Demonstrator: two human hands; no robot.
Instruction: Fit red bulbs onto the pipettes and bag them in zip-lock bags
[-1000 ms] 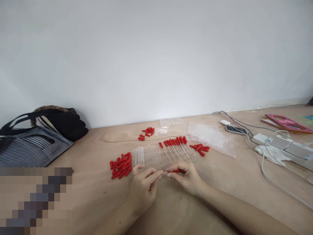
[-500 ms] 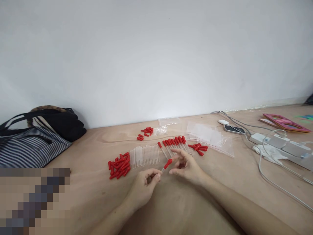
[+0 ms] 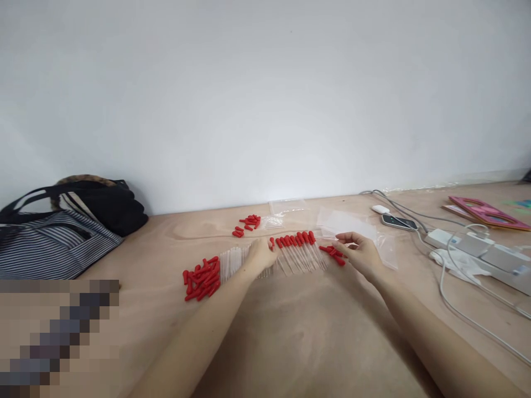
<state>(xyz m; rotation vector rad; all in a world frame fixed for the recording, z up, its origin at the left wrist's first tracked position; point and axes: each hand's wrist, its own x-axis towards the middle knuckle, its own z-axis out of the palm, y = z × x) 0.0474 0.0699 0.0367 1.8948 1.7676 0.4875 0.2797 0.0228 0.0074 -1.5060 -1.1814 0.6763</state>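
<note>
My left hand (image 3: pixel 262 255) is closed at the left end of a row of glass droppers (image 3: pixel 301 255) with red rubber bulbs. Its fingertips are at a red-bulbed dropper (image 3: pixel 272 242), whose tube is largely hidden. Under and beside that hand lie bare glass tubes (image 3: pixel 231 261), side by side. Farther left is a heap of loose red bulbs (image 3: pixel 203 279). My right hand (image 3: pixel 360 253) reaches over a smaller pile of red bulbs (image 3: pixel 335 254), thumb and fingers apart; I see nothing held in it.
Clear plastic bags (image 3: pixel 348 224) lie behind the right hand. At the right are a power strip (image 3: pixel 481 251) with white cables, a phone-like device (image 3: pixel 399 222) and pink boards (image 3: pixel 489 213). A striped bag (image 3: pixel 62 243) stands left. More red bulbs (image 3: pixel 251 222) lie near the wall.
My left hand has carried its dropper from the front up to the left end of the row. My right hand has moved right, from beside that dropper to the small bulb pile.
</note>
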